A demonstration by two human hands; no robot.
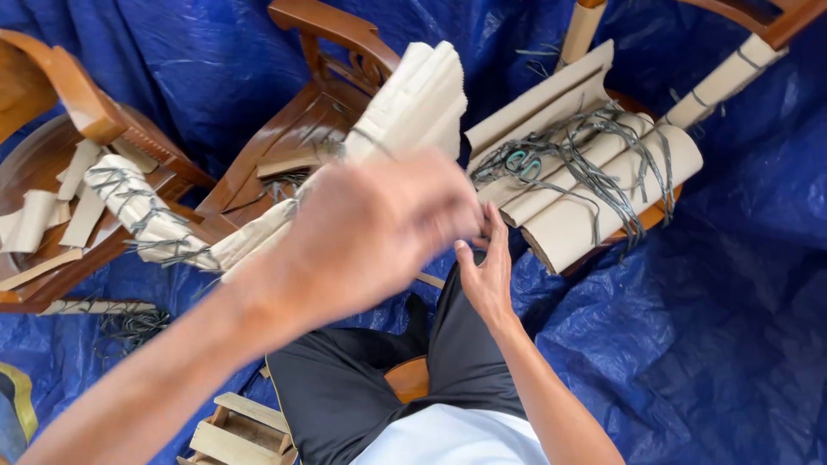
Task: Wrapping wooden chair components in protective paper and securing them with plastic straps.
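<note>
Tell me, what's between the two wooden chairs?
In the head view, a cardboard-wrapped piece tied with grey string bridges the left wooden chair and middle wooden chair.

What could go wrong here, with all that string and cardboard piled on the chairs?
The scissors lie half buried in the tangled dark string, so a hand reaching in might catch the blades. The cardboard rolls overhang the chair edge and could slide onto the blue tarp. The left hand is blurred and crosses in front of the right hand, hiding what the fingers are doing, so a fumble seems possible.
</note>
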